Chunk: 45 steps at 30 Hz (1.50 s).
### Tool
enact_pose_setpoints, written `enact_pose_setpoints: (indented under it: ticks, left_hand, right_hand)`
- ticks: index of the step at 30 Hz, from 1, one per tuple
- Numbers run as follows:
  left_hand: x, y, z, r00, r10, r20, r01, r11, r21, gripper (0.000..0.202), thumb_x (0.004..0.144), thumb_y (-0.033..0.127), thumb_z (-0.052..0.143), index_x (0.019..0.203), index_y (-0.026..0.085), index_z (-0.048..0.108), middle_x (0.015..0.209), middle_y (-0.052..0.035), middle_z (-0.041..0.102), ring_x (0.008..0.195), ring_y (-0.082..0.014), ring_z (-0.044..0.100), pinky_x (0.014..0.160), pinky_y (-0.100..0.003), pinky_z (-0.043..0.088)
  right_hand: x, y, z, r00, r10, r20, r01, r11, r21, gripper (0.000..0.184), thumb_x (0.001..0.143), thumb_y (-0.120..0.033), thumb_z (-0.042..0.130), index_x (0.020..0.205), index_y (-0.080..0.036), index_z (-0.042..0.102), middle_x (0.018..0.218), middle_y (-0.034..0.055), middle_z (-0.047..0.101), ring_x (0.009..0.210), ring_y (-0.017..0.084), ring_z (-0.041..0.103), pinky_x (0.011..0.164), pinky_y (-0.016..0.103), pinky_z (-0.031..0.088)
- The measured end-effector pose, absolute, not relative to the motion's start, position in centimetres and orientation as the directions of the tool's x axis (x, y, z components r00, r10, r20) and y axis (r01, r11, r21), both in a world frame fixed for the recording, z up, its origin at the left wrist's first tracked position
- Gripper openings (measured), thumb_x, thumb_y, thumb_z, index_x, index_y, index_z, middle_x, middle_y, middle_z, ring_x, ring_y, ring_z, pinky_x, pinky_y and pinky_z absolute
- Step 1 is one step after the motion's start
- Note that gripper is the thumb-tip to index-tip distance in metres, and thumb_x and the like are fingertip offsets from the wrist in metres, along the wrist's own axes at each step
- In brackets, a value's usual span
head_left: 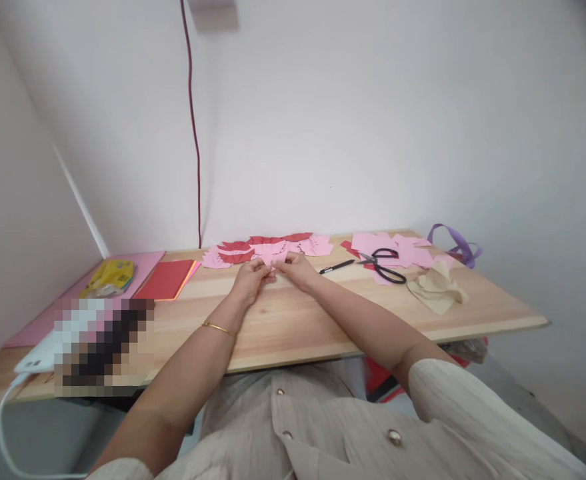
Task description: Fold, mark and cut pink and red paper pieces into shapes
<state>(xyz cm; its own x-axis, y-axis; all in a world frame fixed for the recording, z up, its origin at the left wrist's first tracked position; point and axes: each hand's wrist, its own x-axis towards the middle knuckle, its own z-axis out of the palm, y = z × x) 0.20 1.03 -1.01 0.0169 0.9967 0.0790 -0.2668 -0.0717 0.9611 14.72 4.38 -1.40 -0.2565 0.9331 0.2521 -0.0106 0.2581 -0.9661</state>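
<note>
**Two hands meet over pink paper at a wooden table**

A person seated at a wooden table pinches a pink paper piece between the fingertips of both hands. The piece sits toward the far middle of the tabletop. The left hand, with a gold bangle on its wrist, holds the left side of the piece with its fingers curled in. The right hand grips the right side with its fingers drawn together. The two hands sit so close at the paper that it is hard to tell whether they touch.

Just beyond the hands, a row of folded pieces in pink and red lies along the far edge. To the right lie a black pen and black-handled scissors, the scissors resting on scattered pink scraps. A crumpled beige sheet sits nearer on that side, and a purple ribbon loops at the far right corner.

To the left are a red paper stack and a yellow packet resting on a pink sheet. A white device with a white cord sits at the near left corner. A dark red cable runs down the wall behind the table.
</note>
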Motion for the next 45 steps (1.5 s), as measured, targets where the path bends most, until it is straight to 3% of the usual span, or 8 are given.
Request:
enact_pose_setpoints:
  ticks: [6, 14, 23, 27, 36, 45]
  left_hand:
    - [0.2, 1.2, -1.0, -0.071, 0.993, 0.097, -0.249, -0.112, 0.962, 0.024, 0.054, 0.024, 0.076, 0.064, 0.014, 0.058, 0.059, 0.0015, 0.057, 0.057, -0.0112, 0.057, 0.062, -0.027, 0.051]
    - [0.1, 1.2, -1.3, -0.023, 0.996, 0.082, -0.239, -0.085, 0.967, 0.024, 0.055, 0.023, 0.076, 0.060, 0.014, 0.054, 0.059, 0.0001, 0.058, 0.058, -0.0109, 0.057, 0.064, -0.029, 0.052]
    - [0.0, 1.2, -1.3, -0.022, 0.997, 0.078, -0.223, -0.081, 0.972, 0.033, 0.055, 0.031, 0.079, 0.060, 0.015, 0.050, 0.057, 0.0009, 0.057, 0.057, -0.0118, 0.059, 0.060, -0.028, 0.053]
    - [-0.1, 1.2, -1.3, -0.028, 0.997, 0.070, -0.201, -0.074, 0.977, 0.031, 0.058, 0.035, 0.077, 0.065, 0.015, 0.054, 0.060, 0.0004, 0.059, 0.057, -0.0120, 0.060, 0.059, -0.028, 0.054]
    - [0.0, 1.1, -0.8, -0.047, 0.997, 0.058, -0.232, -0.068, 0.970, 0.036, 0.067, 0.048, 0.071, 0.074, 0.015, 0.059, 0.063, -0.0006, 0.060, 0.058, -0.0130, 0.060, 0.059, -0.029, 0.054]
    - [-0.1, 1.3, -1.4, 0.033, 0.999, 0.043, -0.185, -0.036, 0.982, 0.031, 0.057, 0.030, 0.080, 0.066, 0.014, 0.055, 0.063, -0.0027, 0.063, 0.057, -0.0126, 0.062, 0.063, -0.030, 0.055]
  right_hand:
    - [15.1, 4.5, -1.5, -0.235, 0.939, 0.250, 0.150, 0.289, -0.945, 0.038, 0.079, -0.053, 0.053, 0.065, -0.018, 0.050, 0.058, -0.0030, 0.052, 0.058, 0.011, 0.046, 0.057, 0.025, 0.036]
    - [14.6, 4.8, -1.9, -0.275, 0.929, 0.247, -0.007, 0.255, -0.967, 0.028, 0.065, -0.038, 0.068, 0.080, -0.015, 0.062, 0.077, 0.0021, 0.064, 0.074, 0.015, 0.057, 0.070, 0.028, 0.043]
    - [14.9, 4.6, -1.6, -0.325, 0.906, 0.271, -0.018, 0.281, -0.960, 0.024, 0.065, -0.034, 0.068, 0.078, -0.015, 0.061, 0.071, -0.0012, 0.060, 0.067, 0.012, 0.052, 0.067, 0.025, 0.041]
    - [15.0, 4.4, -1.6, -0.356, 0.888, 0.292, 0.026, 0.322, -0.947, 0.021, 0.068, -0.036, 0.065, 0.069, -0.016, 0.058, 0.066, -0.0028, 0.056, 0.063, 0.010, 0.048, 0.063, 0.024, 0.038]
    - [15.1, 4.3, -1.2, -0.365, 0.886, 0.284, 0.066, 0.329, -0.942, 0.021, 0.069, -0.036, 0.062, 0.068, -0.016, 0.058, 0.064, -0.0032, 0.054, 0.061, 0.010, 0.047, 0.060, 0.023, 0.036]
    - [15.3, 4.1, -0.7, -0.307, 0.922, 0.235, 0.069, 0.267, -0.961, 0.023, 0.067, -0.037, 0.063, 0.072, -0.014, 0.060, 0.067, 0.0001, 0.059, 0.064, 0.013, 0.051, 0.060, 0.024, 0.040]
